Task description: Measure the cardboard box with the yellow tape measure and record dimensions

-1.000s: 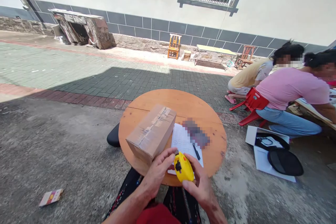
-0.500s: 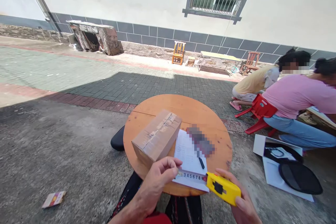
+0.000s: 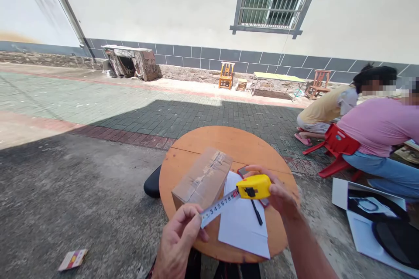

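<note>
My right hand grips the yellow case of a tape measure, raised above the round table. A short length of its blade, with numbers up to about 9 showing, slants down to the left. The thumb and fingers of my left hand pinch the blade's free end near the cardboard box. That taped brown box lies on the wooden table. Right of it are white paper sheets and a black pen. A phone-like dark thing with a red edge is mostly hidden behind my right hand.
At the right, two people sit low, one in pink on a red plastic chair. An open white box with black pouches lies on the ground there. A black seat stands left of the table, a small carton farther left.
My right hand has lifted the tape measure up and leftward, so the blade now slants over the paper beside the box. My left hand has shifted left and down. The view has tilted slightly.
</note>
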Motion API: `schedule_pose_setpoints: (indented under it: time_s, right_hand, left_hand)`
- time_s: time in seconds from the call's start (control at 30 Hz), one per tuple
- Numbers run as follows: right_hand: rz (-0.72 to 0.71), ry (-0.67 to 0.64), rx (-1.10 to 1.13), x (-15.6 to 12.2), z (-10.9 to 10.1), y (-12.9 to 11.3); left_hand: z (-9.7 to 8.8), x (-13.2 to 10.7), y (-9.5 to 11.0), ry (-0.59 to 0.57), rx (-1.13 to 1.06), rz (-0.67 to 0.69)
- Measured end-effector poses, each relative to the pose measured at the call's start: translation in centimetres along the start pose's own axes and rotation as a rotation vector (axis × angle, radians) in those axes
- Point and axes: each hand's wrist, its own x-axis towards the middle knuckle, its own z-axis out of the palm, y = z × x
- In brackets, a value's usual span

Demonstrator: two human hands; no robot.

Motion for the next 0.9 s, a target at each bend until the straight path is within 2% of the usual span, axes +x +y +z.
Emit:
schedule_pose_setpoints:
  time_s: [0.1, 0.2, 0.3, 0.4, 0.5, 0.57, 0.67, 0.77, 0.9]
  right_hand:
    - [-0.001, -0.097, -0.039, 5.8, 0.4, -0.8]
    - [0.002, -0.105, -0.065, 10.2, 0.7, -0.8]
    - [0.011, -0.079, -0.047, 13.2, 1.2, -0.3]
    - [0.071, -0.050, -0.023, 14.6, 1.9, 0.4]
    - [0.103, 0.035, 0.010, 14.5, 3.0, 1.2]
    - [0.094, 0.131, 0.036, 13.3, 4.1, 1.8]
    - [0.073, 0.276, 0.064, 10.0, 6.1, 3.0]
    - [0.023, 0.395, 0.072, 6.6, 8.4, 4.1]
    - [-0.094, 0.499, 0.057, 5.4, 11.0, 4.8]
  left_hand:
    - [-0.7, 0.6, -0.3, 0.107, -0.024, 0.011]
    - [-1.8, 1.3, -0.2, 0.177, -0.039, 0.015]
    - [-2.8, 1.8, -0.5, 0.194, -0.094, -0.030]
    - [-3.2, 2.2, -1.3, 0.203, -0.189, -0.082]
    - [-3.5, 2.7, -1.9, 0.239, -0.252, -0.091]
    - [-4.2, 3.4, -1.6, 0.286, -0.237, -0.045]
    - [-6.6, 5.6, 0.4, 0.347, -0.167, 0.035]
    - [-9.4, 8.5, 2.9, 0.269, -0.022, 0.062]
    - [-11.3, 11.5, 4.6, 0.272, 0.043, 0.082]
